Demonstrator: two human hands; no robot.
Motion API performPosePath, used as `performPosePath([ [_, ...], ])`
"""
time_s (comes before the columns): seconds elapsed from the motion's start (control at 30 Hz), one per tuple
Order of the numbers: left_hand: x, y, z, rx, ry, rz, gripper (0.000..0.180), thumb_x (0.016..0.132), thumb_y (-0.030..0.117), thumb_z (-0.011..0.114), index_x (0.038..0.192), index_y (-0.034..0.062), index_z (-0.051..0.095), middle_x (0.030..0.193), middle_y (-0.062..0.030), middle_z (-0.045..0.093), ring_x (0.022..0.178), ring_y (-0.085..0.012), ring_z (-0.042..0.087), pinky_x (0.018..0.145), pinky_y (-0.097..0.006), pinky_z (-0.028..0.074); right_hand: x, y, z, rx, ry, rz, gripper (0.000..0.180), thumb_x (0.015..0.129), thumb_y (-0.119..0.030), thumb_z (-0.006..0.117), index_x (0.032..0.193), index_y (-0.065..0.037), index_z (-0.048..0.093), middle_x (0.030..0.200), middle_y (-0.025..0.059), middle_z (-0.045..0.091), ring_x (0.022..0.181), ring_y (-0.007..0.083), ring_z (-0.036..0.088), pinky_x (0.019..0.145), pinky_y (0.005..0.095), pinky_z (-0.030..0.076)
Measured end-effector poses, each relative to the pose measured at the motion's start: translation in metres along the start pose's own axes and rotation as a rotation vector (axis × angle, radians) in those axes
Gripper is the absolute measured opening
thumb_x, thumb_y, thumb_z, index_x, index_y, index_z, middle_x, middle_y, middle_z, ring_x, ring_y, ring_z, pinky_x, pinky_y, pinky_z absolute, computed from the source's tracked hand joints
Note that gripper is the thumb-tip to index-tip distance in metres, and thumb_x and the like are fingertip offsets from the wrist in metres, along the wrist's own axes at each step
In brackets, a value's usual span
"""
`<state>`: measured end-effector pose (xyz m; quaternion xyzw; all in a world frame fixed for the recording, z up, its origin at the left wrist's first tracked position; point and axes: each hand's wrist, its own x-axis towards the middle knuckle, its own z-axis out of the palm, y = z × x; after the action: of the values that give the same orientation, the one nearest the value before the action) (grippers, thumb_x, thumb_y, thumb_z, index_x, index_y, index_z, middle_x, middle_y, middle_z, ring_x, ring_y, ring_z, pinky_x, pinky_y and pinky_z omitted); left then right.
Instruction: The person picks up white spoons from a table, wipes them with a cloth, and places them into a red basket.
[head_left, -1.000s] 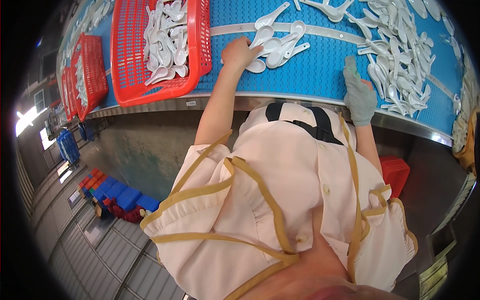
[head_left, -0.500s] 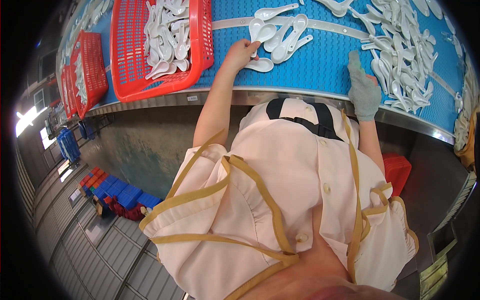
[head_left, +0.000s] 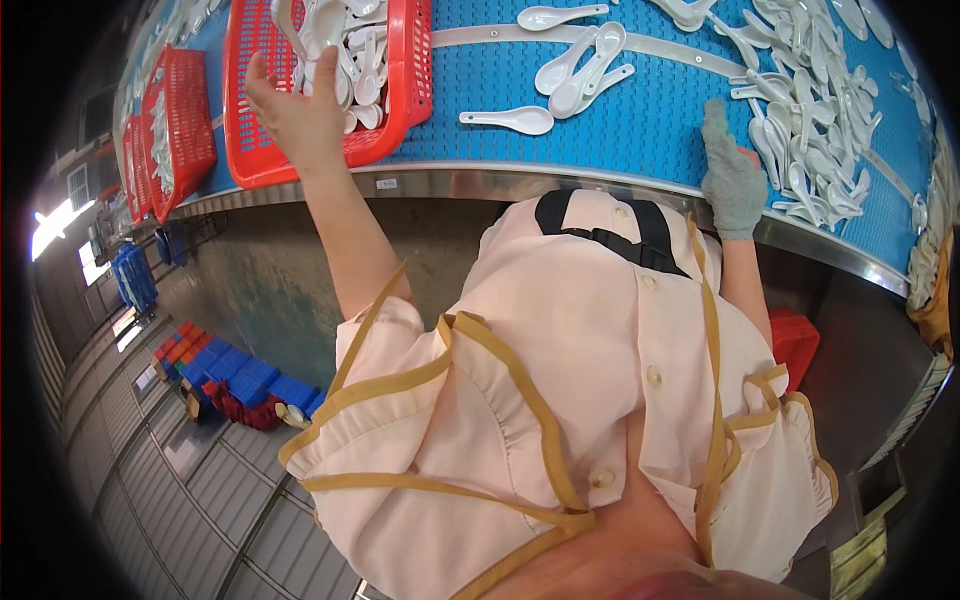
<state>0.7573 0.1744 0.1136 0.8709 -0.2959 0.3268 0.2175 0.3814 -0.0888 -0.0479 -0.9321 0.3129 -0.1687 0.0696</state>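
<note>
My bare left hand [head_left: 305, 115] is over the near side of a red plastic basket [head_left: 412, 90], fingers spread and pointing away from me. Just past its fingertips, white soup spoons [head_left: 325, 28] lie or drop at the top of the basket's heap; which, I cannot tell. My right hand [head_left: 735, 185] wears a grey glove with a bare fingertip showing. It rests open at the belt's front edge, beside a large pile of white spoons [head_left: 805, 130], with nothing visible in it. Between the hands lie a single spoon [head_left: 515, 121] and a small overlapping group of spoons [head_left: 578, 85].
The blue belt [head_left: 640, 130] has a metal front edge [head_left: 480, 178] close to my waist. More red baskets [head_left: 180, 130] with spoons stand at the far left. Stacked blue crates [head_left: 250, 380] are on the floor at left, and a red container [head_left: 793, 345] is below the belt at right.
My left hand has moved left from the middle of the belt to the basket and opened. The spoons it gripped are gone from the belt. The gloved right hand has hardly moved.
</note>
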Motion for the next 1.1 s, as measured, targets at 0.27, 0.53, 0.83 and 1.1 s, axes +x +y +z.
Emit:
performPosePath([
  [0.27,-0.118,0.053,0.046,-0.291,-0.797,0.384,0.046,0.072,0.021,0.070,0.113,0.0094,0.054,0.106,-0.0116,0.057,0.095,-0.0249,0.055,0.078,-0.035,0.047,0.023,-0.026,-0.032,-0.107,-0.150,-0.031,0.056,0.070,0.002,0.048,0.120,-0.023,0.053,0.097,0.0044,0.063,0.074,0.0228,0.059,0.066,0.0309,0.047],
  [0.53,-0.086,0.058,0.003,-0.510,-1.156,-0.162,0.023,0.083,0.019,0.059,0.100,0.0035,0.062,0.077,-0.0079,0.061,0.071,-0.0156,0.057,0.064,-0.027,0.043,0.026,-0.021,-0.027,-0.079,-0.144,-0.002,0.056,0.072,0.003,0.045,0.121,-0.022,0.052,0.092,0.0052,0.064,0.074,0.0244,0.061,0.066,0.0331,0.047],
  [0.83,-0.007,0.006,-0.020,-0.421,-0.152,-0.319,0.027,0.082,0.017,0.062,0.104,0.0013,0.057,0.086,-0.0064,0.058,0.073,-0.0131,0.053,0.063,-0.025,0.043,0.023,-0.021,-0.031,-0.109,-0.035,-0.089,0.058,0.071,0.002,0.048,0.122,-0.024,0.051,0.093,0.0045,0.065,0.071,0.0244,0.060,0.065,0.0333,0.046],
  [1.1,-0.096,0.133,0.062,-0.296,-0.859,0.161,0.053,0.069,0.038,0.070,0.112,0.0100,0.056,0.111,-0.0104,0.053,0.105,-0.0257,0.050,0.084,-0.038,0.044,0.021,-0.017,-0.023,-0.078,-0.047,-0.042,0.062,0.069,0.003,0.048,0.124,-0.025,0.049,0.094,0.0034,0.065,0.070,0.0232,0.061,0.063,0.0319,0.047],
])
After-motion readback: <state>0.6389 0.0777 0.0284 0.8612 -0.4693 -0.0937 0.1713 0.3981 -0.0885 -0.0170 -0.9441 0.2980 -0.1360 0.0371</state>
